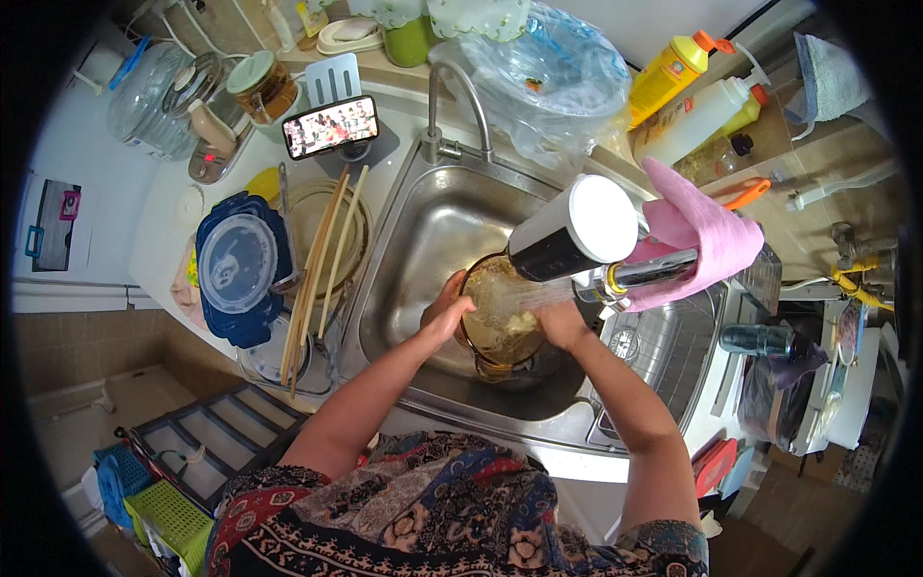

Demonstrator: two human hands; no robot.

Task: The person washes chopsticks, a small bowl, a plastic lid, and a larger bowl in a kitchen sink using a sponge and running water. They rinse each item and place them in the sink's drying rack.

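Note:
An amber glass pot is tilted over the stainless steel sink basin. My left hand grips its left rim, with the thumb over the edge. At the pot's right side is my right hand, its fingers partly hidden by the spray and the rim. A pale yellowish piece shows by those fingers; whether it is held, I cannot tell. Water sprays into the pot from a chrome faucet fitted with a white and black filter housing.
A pink cloth drapes over the faucet. Left of the sink lie long wooden chopsticks, a glass lid and a blue-rimmed container lid. A propped phone stands behind them. A slim gooseneck tap rises at the back.

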